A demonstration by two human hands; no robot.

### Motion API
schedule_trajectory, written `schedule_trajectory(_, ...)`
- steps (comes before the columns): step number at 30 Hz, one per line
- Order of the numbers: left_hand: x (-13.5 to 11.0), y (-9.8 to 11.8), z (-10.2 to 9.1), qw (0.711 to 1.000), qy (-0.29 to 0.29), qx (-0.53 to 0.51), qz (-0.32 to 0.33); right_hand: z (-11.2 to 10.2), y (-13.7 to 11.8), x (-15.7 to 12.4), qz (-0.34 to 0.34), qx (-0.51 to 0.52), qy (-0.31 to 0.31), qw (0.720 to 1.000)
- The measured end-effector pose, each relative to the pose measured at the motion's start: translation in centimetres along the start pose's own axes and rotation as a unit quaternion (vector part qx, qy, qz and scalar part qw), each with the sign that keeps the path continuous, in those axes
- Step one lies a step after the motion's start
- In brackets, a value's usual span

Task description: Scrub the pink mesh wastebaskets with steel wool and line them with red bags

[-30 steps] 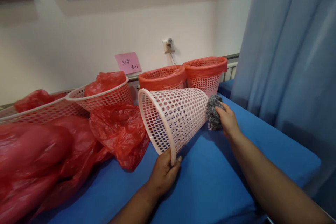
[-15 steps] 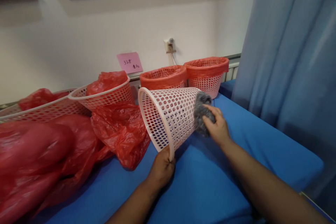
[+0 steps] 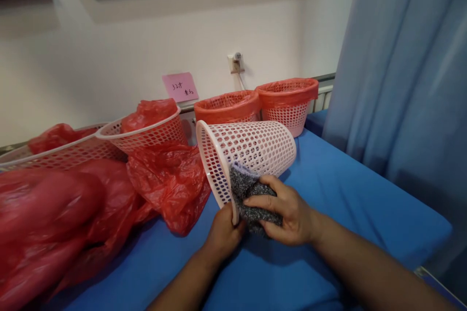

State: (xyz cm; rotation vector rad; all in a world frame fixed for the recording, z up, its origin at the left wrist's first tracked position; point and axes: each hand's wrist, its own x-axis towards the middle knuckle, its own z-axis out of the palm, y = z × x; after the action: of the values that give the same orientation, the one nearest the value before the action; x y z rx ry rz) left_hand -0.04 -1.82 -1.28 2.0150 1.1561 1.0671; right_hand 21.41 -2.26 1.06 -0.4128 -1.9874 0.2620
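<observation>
A pale pink perforated plastic basket (image 3: 255, 148) lies on its side on the blue surface (image 3: 350, 204), its open mouth turned to the left. My left hand (image 3: 223, 235) grips the lower part of its rim. My right hand (image 3: 290, 214) presses a grey fuzzy cloth (image 3: 246, 192) against the basket's near side, close to the rim, with fingers curled over the cloth.
Two upright baskets lined with red bags (image 3: 228, 106) (image 3: 288, 102) stand behind by the wall. Left of them lie more pink baskets (image 3: 146, 131) and loose red plastic bags (image 3: 168, 180). A pink note (image 3: 180, 86) and a wall socket (image 3: 235, 62) are on the wall. A blue curtain (image 3: 404, 68) hangs at the right.
My right hand has slid the grey cloth along the basket's side, from its closed bottom end toward the rim near my left hand. The basket has turned slightly.
</observation>
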Motion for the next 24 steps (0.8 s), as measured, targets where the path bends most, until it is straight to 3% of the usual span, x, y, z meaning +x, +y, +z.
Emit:
schedule_trajectory(3, -0.2, -0.1, -0.1, 1.000, 0.024, 0.003, 0.013, -0.4, 1.8, -0.2, 0.046, -0.010, 0.004, 0.999)
schedule_trajectory(5, -0.3, -0.1, -0.2, 0.999, 0.038, 0.011, 0.016, -1.1, 3.6, -0.3, 0.131, -0.031, 0.088, 0.987)
schedule_trajectory(7, -0.3, -0.3, -0.2, 0.999, 0.024, 0.027, 0.024, -2.3, 6.1, -0.5, 0.257, -0.038, 0.215, 0.941)
schedule_trajectory(9, -0.5, -0.6, -0.1, 0.998, -0.005, 0.053, 0.038, -3.6, 8.6, -0.6, 0.384, -0.001, 0.324, 0.865)
schedule_trajectory(11, -0.6, -1.1, 0.0, 0.995, -0.029, 0.084, 0.051, -4.5, 10.4, -0.7, 0.457, 0.053, 0.369, 0.808)
schedule_trajectory(12, -0.6, -1.3, 0.0, 0.993, -0.037, 0.096, 0.052, -4.6, 10.6, -0.7, 0.462, 0.062, 0.365, 0.806)
schedule_trajectory(14, -0.6, -1.7, 0.2, 0.992, -0.042, 0.111, 0.046, -4.1, 9.8, -0.6, 0.408, 0.033, 0.317, 0.856)
schedule_trajectory(16, -0.4, -1.9, 0.3, 0.992, -0.043, 0.112, 0.041, -2.9, 7.3, -0.5, 0.297, -0.016, 0.226, 0.928)
schedule_trajectory(18, -0.3, -1.8, 0.4, 0.993, -0.051, 0.095, 0.043, -1.4, 4.1, -0.4, 0.168, -0.021, 0.115, 0.979)
schedule_trajectory(21, -0.2, -1.3, 0.6, 0.995, -0.071, 0.058, 0.043, -0.1, 1.0, -0.4, 0.048, 0.021, 0.014, 0.999)
schedule_trajectory(22, -0.2, -1.1, 0.6, 0.995, -0.073, 0.051, 0.044, -0.1, 0.9, -0.4, 0.049, 0.021, 0.023, 0.998)
schedule_trajectory(24, -0.2, -0.9, 0.7, 0.995, -0.067, 0.053, 0.048, -0.8, 2.2, -0.4, 0.119, -0.006, 0.100, 0.988)
